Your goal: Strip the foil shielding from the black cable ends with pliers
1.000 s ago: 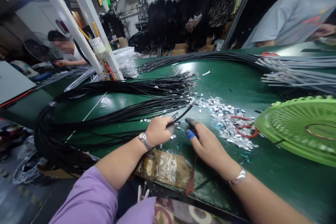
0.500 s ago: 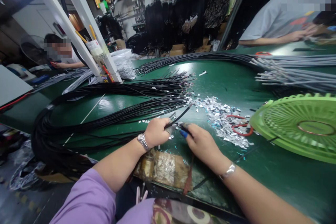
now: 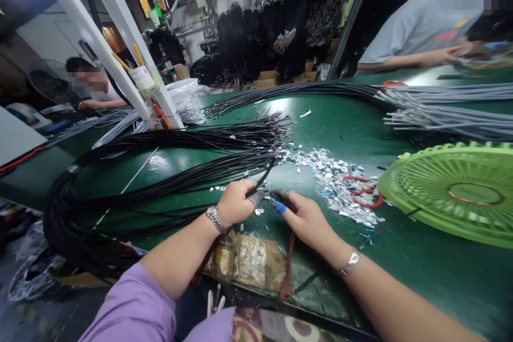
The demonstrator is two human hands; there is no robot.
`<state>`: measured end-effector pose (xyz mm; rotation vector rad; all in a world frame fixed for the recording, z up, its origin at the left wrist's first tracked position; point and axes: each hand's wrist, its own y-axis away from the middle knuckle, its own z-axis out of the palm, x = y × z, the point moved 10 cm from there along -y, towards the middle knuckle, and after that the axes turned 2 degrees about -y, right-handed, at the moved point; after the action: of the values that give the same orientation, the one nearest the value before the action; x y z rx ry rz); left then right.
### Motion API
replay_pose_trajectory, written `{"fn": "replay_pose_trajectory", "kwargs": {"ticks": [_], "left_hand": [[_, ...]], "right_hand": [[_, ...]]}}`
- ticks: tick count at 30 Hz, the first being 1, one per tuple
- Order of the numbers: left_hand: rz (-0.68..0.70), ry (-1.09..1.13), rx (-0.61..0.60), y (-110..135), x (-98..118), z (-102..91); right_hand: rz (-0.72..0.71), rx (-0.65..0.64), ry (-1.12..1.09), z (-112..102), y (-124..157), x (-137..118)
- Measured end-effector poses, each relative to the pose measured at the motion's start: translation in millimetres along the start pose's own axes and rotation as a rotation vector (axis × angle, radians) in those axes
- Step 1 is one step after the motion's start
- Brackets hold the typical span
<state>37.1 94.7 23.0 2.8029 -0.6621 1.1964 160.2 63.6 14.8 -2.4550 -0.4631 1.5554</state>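
My left hand [image 3: 237,204] is closed on a black cable [image 3: 264,173], whose end sticks up and away past the fingers. A dark covering wraps my left thumb. Just to the right, my right hand [image 3: 306,217] has its fingers pinched together close to the left thumb, with blue tape round one finger. Whatever lies between those fingertips is too small and dark to make out. Bundles of black cables [image 3: 192,171] curve across the table on the left, their stripped ends pointing right. Scraps of silvery foil [image 3: 326,171] lie beyond my right hand.
A green fan [image 3: 476,192] stands on the green table [image 3: 433,278] at right, beside red-handled scissors [image 3: 366,199]. Grey cables [image 3: 444,112] lie behind it. A taped cardboard piece [image 3: 256,259] sits at the near edge. White posts [image 3: 130,37] rise at left. Two people work across the table.
The cable end in my left hand has swung lower and to the left. My hands have parted slightly at the fingertips. The whole view has shifted a little.
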Motion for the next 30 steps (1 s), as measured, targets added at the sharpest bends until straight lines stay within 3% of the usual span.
{"fn": "replay_pose_trajectory", "kwargs": {"ticks": [12, 22, 30], "left_hand": [[0.064, -0.165, 0.027, 1, 3, 1.7], [0.065, -0.335, -0.002, 3, 5, 5.5], [0.090, -0.344, -0.034, 3, 8, 7.3]], "right_hand": [[0.115, -0.071, -0.095, 14, 0, 18], [0.099, -0.054, -0.006, 14, 2, 14], [0.086, -0.071, 0.020, 15, 0, 10]]}}
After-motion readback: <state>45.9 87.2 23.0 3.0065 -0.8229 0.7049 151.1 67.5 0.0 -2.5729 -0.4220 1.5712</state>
